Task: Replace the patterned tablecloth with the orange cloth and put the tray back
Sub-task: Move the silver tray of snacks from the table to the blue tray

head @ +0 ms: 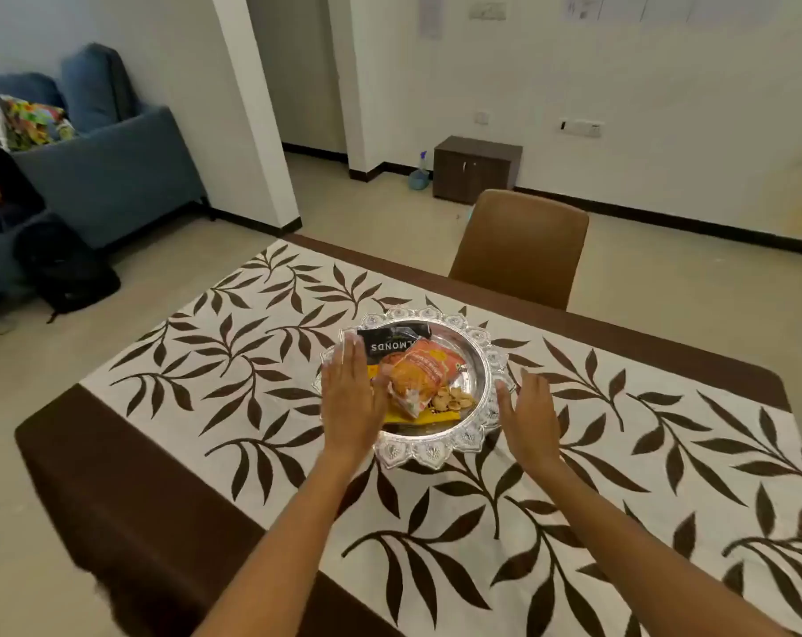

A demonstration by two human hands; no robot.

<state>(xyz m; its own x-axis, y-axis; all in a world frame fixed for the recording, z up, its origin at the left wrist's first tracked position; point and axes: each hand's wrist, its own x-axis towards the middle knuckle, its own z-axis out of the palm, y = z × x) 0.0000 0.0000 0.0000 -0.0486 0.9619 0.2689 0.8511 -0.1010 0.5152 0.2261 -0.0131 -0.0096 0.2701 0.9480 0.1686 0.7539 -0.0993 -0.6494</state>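
A white tablecloth with brown leaf patterns [252, 360] covers the brown table [128, 475]. A round silver tray [475, 360] with a scalloped rim stands in the middle of it, holding a black almonds packet [392, 342], an orange snack bag [424, 372] and some loose nuts [452, 400]. My left hand [351, 397] lies with straight fingers over the tray's left rim. My right hand [525, 418] is open beside the right rim, close to it. No orange cloth is in view.
A brown chair [521, 246] stands at the table's far side. A blue sofa [114, 167] with a colourful cushion and a seated person is at the left, a black bag [68, 273] on the floor before it. A small dark cabinet [475, 167] sits by the wall.
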